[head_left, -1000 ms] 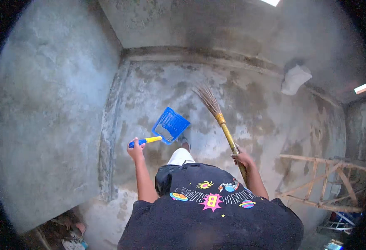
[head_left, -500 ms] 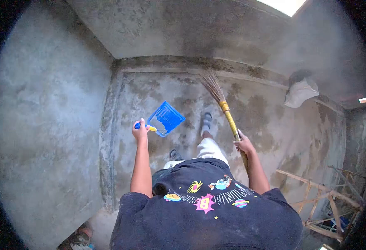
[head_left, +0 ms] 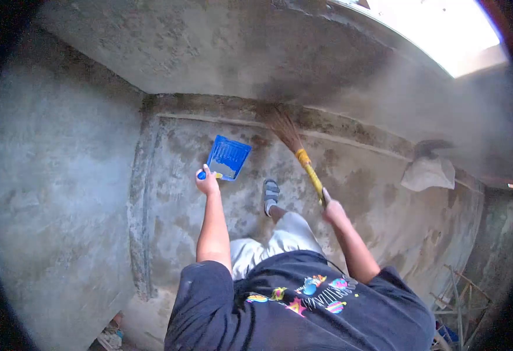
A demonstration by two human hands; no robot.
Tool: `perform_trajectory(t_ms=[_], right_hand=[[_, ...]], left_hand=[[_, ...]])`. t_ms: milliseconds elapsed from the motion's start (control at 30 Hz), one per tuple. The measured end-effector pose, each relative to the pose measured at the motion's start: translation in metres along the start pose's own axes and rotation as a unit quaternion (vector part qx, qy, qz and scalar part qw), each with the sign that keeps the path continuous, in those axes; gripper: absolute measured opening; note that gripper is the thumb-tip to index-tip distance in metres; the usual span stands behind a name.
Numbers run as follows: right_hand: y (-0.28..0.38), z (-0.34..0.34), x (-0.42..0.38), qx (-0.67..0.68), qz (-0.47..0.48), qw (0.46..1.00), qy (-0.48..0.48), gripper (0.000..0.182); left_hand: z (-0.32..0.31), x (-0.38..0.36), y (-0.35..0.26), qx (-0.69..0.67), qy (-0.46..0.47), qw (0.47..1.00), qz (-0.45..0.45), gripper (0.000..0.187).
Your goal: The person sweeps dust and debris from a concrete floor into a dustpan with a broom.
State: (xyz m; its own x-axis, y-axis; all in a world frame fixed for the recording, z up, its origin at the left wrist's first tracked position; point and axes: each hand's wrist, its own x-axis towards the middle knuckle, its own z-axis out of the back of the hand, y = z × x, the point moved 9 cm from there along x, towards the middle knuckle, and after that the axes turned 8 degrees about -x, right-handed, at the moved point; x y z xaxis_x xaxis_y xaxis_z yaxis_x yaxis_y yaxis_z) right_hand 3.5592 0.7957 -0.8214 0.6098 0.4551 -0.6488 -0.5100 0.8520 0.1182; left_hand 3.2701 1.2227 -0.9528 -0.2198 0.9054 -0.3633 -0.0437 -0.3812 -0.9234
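My left hand [head_left: 208,180] is closed round the blue and yellow handle of a blue dustpan [head_left: 229,155]. Greyish dust or debris covers part of the pan near the handle. My right hand [head_left: 334,212] grips the yellow-wrapped handle of a stick broom [head_left: 306,164], slightly blurred. The broom's thin brown bristles point up and left, reaching the ledge at the foot of the far wall. Dustpan and broom are apart. Between them, lower down, is my sandalled foot [head_left: 271,193].
A whitish sack [head_left: 428,174] lies by the far wall on the right. Wooden frame pieces [head_left: 461,304] stand at lower right. A bare concrete wall [head_left: 63,175] rises on the left. Odds and ends [head_left: 111,338] sit at lower left. Damp patches mark the concrete floor [head_left: 379,219].
The view has tilted up, showing more of the bright opening. The broom's bristles have shifted left against the wall ledge. The dustpan has turned more upright, and both hands still hold their tools.
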Motion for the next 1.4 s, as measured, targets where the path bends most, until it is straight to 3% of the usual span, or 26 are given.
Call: perform_trajectory(t_ms=[200,333,467,533,600,633,667,733,767,833,867,933,1033,1100,1167,1233,1267,1333,1400], right_hand=[[0.033,-0.015,-0.073,-0.115,0.028,0.985,0.125,0.081],[0.034,0.024,-0.108,-0.135,0.048,0.978,0.152,0.083],[0.004,0.072,-0.114,-0.084,0.013,0.993,0.08,0.082],[-0.006,0.079,-0.118,-0.065,-0.02,0.992,0.107,0.083],[-0.029,0.082,-0.105,0.018,-0.033,0.999,0.023,0.085],[-0.04,0.08,-0.094,0.021,-0.028,0.999,0.009,0.086],[-0.041,0.08,-0.083,0.013,-0.008,1.0,0.012,0.086],[-0.059,0.065,-0.064,0.09,-0.06,0.992,0.066,0.093],[-0.073,0.047,-0.047,0.068,0.0,0.997,0.047,0.093],[-0.077,0.023,-0.036,0.021,0.047,0.997,0.063,0.093],[-0.069,0.02,-0.039,-0.018,0.074,0.994,0.078,0.093],[-0.058,0.029,-0.039,-0.017,0.076,0.989,0.123,0.092],[-0.035,0.052,-0.026,-0.051,0.113,0.99,0.063,0.089],[-0.028,0.068,-0.021,-0.007,0.09,0.994,0.069,0.089],[-0.041,0.071,-0.013,0.024,0.093,0.994,0.057,0.091],[-0.076,0.049,0.011,0.074,0.117,0.988,0.063,0.09],[-0.065,0.055,0.011,0.067,0.121,0.989,0.059,0.089],[-0.007,0.068,-0.005,0.187,0.073,0.97,0.138,0.087],[0.07,0.071,-0.029,0.138,0.073,0.981,0.117,0.086]], left_hand=[[-0.055,-0.001,0.013,0.012,-0.019,1.0,0.017,0.034],[-0.051,-0.006,-0.005,0.066,-0.008,0.998,-0.009,0.03],[-0.061,-0.01,0.005,-0.012,0.007,1.0,0.023,0.029],[-0.052,-0.023,0.01,-0.027,0.021,0.999,0.022,0.03],[-0.047,-0.037,0.021,-0.06,0.033,0.996,0.059,0.03],[-0.039,-0.044,0.015,-0.013,0.033,0.999,0.038,0.03],[-0.03,-0.05,0.017,-0.003,0.016,0.999,0.045,0.031],[-0.007,-0.067,0.019,-0.013,-0.031,0.999,0.018,0.036],[0.009,-0.072,0.017,-0.019,-0.046,0.999,0.014,0.036],[0.035,-0.091,-0.01,0.184,-0.079,0.971,-0.128,0.045],[0.05,-0.099,-0.013,0.182,-0.089,0.971,-0.128,0.045],[0.085,-0.109,0.003,0.359,-0.094,0.929,-0.004,0.053],[0.149,-0.111,0.044,0.332,-0.113,0.935,0.046,0.055],[0.185,-0.128,0.03,0.32,-0.115,0.938,0.06,0.053],[0.215,-0.146,0.031,0.311,-0.104,0.942,0.072,0.052],[0.252,-0.167,0.052,0.279,-0.135,0.938,0.155,0.049],[0.263,-0.172,0.057,0.277,-0.134,0.939,0.154,0.049],[0.299,-0.177,0.074,0.199,-0.199,0.942,0.181,0.047],[0.339,-0.157,0.07,0.178,-0.215,0.945,0.17,0.046]])
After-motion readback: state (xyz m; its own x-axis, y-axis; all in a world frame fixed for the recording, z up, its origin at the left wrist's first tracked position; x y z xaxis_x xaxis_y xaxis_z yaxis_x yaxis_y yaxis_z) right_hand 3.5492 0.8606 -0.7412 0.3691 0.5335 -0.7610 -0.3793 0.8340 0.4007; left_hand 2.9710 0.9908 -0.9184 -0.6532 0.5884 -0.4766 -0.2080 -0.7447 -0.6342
